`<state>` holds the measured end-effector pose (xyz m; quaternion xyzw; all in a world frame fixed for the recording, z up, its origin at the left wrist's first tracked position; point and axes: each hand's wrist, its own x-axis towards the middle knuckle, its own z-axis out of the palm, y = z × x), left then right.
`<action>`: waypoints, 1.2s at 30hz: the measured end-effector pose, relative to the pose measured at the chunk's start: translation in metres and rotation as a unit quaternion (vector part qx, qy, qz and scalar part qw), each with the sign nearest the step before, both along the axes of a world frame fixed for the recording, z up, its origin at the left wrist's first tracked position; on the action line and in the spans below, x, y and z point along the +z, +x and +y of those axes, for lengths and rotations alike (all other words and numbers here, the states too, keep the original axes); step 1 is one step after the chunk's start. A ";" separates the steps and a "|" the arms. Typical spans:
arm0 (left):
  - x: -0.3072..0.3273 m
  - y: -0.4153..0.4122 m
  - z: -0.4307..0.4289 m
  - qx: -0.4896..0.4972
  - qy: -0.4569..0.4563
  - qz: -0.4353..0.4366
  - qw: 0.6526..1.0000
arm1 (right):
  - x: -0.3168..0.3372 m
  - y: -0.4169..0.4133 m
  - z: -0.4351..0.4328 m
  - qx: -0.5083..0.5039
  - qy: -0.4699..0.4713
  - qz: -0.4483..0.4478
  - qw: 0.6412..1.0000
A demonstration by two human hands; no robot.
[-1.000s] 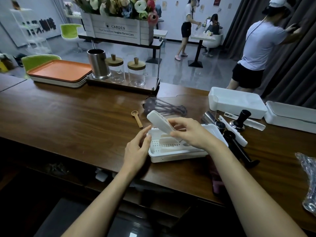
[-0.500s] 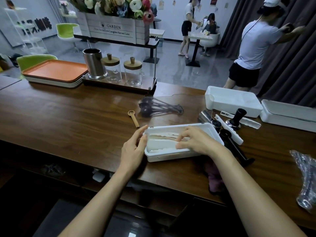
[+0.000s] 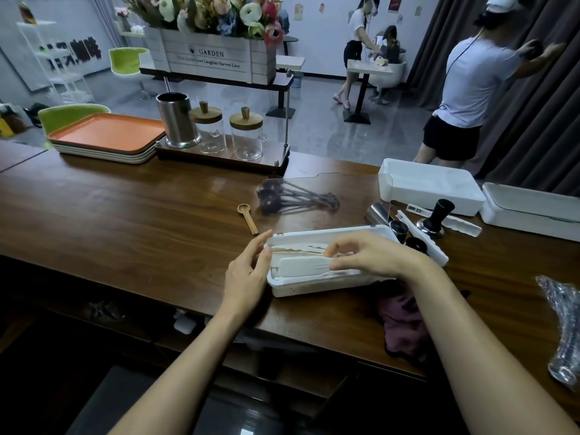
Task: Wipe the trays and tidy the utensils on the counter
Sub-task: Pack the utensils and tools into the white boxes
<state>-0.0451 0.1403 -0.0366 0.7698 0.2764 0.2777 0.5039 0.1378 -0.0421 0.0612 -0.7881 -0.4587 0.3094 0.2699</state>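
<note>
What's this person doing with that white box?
A person is tidying utensils at a wooden counter. The left hand steadies the end of an open white box while the right hand pinches a flat white insert inside it. A wooden spoon lies loose nearby; orange trays sit stacked farther left.

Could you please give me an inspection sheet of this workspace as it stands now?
Surface: dark wooden counter, glossy.
Job's things: white plastic utensil box, clear lid up; stacked orange trays; small wooden spoon; dark measuring spoons behind the lid.
Clutter: maroon cloth; black tamper; crinkled plastic bag.
Hands: left hand touches the box's end; right hand pinches a flat white plastic piece inside it.
Cables: thin cord down the back of a bystander.
Surroundings: white flower crate; dark curtain.
</note>
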 end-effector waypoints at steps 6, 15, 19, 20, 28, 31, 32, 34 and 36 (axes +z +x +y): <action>0.001 0.000 0.000 -0.007 -0.003 -0.002 1.000 | 0.011 0.006 -0.014 -0.020 -0.004 0.051 0.998; 0.000 -0.001 0.000 -0.008 0.005 0.004 1.000 | -0.014 0.005 -0.008 -0.102 -0.079 -0.104 0.986; 0.001 -0.001 -0.001 -0.007 0.006 0.001 1.000 | -0.008 0.009 -0.014 -0.100 -0.092 -0.100 0.986; 0.001 -0.001 -0.001 -0.005 0.006 0.000 1.000 | -0.007 0.010 -0.016 -0.095 -0.084 -0.087 0.988; 0.001 0.000 -0.001 -0.005 -0.002 -0.003 1.000 | 0.010 0.013 -0.023 -0.075 -0.016 -0.037 0.996; 0.002 -0.001 -0.002 -0.011 -0.006 -0.005 1.000 | 0.007 0.012 -0.024 -0.061 -0.037 -0.050 0.996; 0.002 -0.001 -0.002 -0.011 -0.007 -0.007 1.000 | 0.005 0.011 -0.023 -0.056 -0.042 -0.052 0.996; 0.003 -0.001 -0.002 -0.012 -0.009 -0.009 1.000 | 0.001 0.009 -0.023 -0.045 -0.061 -0.055 0.996; 0.003 -0.001 -0.002 -0.012 -0.011 -0.009 1.000 | 0.000 0.009 -0.023 -0.025 -0.085 -0.059 0.994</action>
